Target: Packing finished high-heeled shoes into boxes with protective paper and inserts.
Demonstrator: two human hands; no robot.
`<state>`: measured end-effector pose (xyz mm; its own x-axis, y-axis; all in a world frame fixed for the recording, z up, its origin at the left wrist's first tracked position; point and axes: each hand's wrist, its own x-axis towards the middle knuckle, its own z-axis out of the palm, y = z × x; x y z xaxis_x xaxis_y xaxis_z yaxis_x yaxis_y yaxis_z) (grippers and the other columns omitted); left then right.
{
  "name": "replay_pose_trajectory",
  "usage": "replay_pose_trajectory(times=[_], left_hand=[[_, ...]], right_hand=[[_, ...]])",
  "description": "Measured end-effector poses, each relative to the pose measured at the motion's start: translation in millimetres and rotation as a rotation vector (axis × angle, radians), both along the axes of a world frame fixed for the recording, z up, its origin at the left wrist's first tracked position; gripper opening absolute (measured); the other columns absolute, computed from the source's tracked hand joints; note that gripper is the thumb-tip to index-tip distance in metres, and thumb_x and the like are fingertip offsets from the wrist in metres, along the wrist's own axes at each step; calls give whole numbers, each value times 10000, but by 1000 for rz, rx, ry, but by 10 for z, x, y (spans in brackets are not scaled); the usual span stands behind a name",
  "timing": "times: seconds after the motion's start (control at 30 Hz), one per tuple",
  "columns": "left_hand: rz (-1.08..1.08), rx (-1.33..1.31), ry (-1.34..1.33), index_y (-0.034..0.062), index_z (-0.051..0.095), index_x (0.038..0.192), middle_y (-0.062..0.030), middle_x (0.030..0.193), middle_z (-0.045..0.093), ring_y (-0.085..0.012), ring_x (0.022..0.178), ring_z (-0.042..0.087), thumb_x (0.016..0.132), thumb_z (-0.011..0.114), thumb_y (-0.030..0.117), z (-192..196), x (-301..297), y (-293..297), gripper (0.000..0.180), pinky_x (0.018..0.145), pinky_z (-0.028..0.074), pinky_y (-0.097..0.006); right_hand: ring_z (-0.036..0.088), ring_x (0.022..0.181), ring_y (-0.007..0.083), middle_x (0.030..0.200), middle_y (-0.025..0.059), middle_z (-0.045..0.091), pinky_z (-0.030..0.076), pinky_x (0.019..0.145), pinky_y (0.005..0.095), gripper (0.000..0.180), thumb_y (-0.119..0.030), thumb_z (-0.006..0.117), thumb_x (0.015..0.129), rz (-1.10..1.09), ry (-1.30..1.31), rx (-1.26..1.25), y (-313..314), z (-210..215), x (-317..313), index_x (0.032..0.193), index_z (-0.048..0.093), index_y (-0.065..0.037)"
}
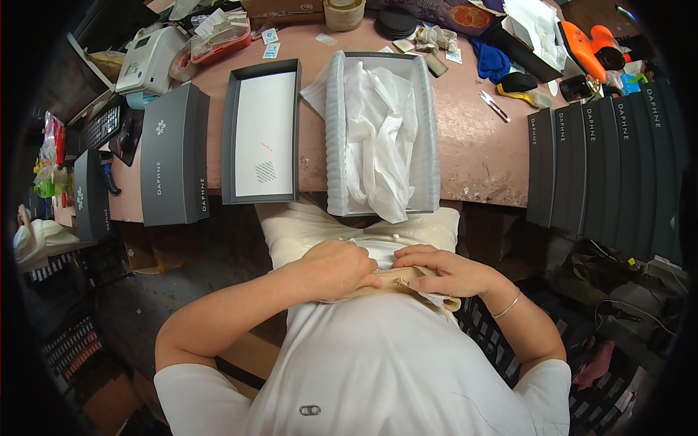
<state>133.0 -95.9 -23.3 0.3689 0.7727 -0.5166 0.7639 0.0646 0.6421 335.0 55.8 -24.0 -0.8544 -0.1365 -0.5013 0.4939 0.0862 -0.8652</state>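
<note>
A pink table (pixel 480 156) lies beyond the hands; left hand (pixel 340 267) and right hand (pixel 443 272) pinch a beige shoe (pixel 407 280), fastening its buckle; next needs small, careful fingers.

The open box (pixel 382 131) stands at the table's (pixel 480 156) near edge with tissue paper (pixel 378 134) in it. Left of it lies the lid (pixel 262 132), and left of that a closed box (pixel 174 154). A row of boxes (pixel 611 163) stands at the right. Scissors (pixel 494 105) lie between the open box and the row. Near, below the table edge, both hands (pixel 342 269) meet on a beige item (pixel 403 280).
</note>
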Motion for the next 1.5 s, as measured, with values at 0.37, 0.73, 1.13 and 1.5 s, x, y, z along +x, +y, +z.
replay_pose_trajectory(times=[0.37, 0.73, 1.13, 1.5], left_hand=[[30, 253, 136, 54, 686, 784, -104, 738, 648, -267, 761, 647, 938, 500, 428, -217, 122, -112, 445, 699, 521, -382], [193, 23, 53, 31, 677, 680, -131, 639, 650, -330, 631, 634, 931, 512, 445, 63, 73, 199, 511, 643, 504, -435], [49, 219, 234, 70, 697, 759, -102, 687, 654, -252, 708, 642, 894, 551, 441, -121, 274, 46, 420, 715, 465, -368], [1073, 1501, -31, -60, 474, 1268, -206, 1295, 496, -284, 1215, 490, 983, 453, 187, 728, -612, -195, 378, 1046, 372, -455]], right_hand=[[525, 1129, 243, 1192, 154, 573, 379, 1010, 310, 384, -226, 547, 872, -298, -144, -102, -215, -46, -44, 1138, 621, 41], [486, 1180, 258, 1236, 171, 544, 357, 1035, 322, 421, -170, 374, 918, -276, -106, -119, -139, -22, 0, 1203, 564, 74], [514, 1142, 244, 1197, 148, 562, 375, 1022, 319, 400, -103, 489, 832, -220, -87, -31, -200, -93, 3, 1196, 584, 32], [574, 1047, 132, 1217, 79, 576, 473, 891, 257, 437, -27, 506, 840, -532, -70, -521, 27, 406, -718, 1273, 548, 13]])
